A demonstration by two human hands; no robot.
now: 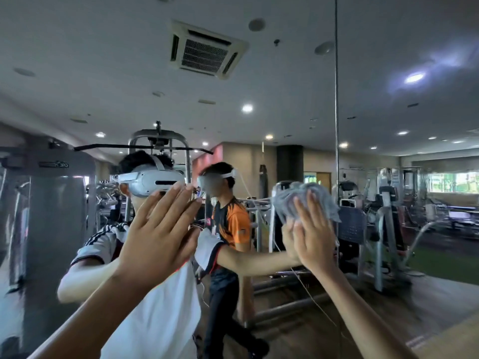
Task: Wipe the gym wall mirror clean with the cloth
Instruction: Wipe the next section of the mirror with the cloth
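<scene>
A: Head view. What is the surface?
B: A wall mirror (pixel 77 60), with a vertical seam (pixel 336 99) right of centre. The grey cloth (pixel 298 198) is bunched on the glass just left of the seam, at mid height.
A: Hands?
B: The right hand (pixel 313 239) presses the cloth to the glass, fingers straight and slightly spread. The left hand (pixel 160 229) faces the glass near the mirror's middle, fingers straight and close together. Contact cannot be told.
A: The room, as reflected?
B: Ceiling vent (pixel 206 49), round lights (pixel 247 108), weight machines (pixel 383 216), a second person (pixel 230 224) in an orange shirt, and a window (pixel 453 182) at the right edge.
</scene>
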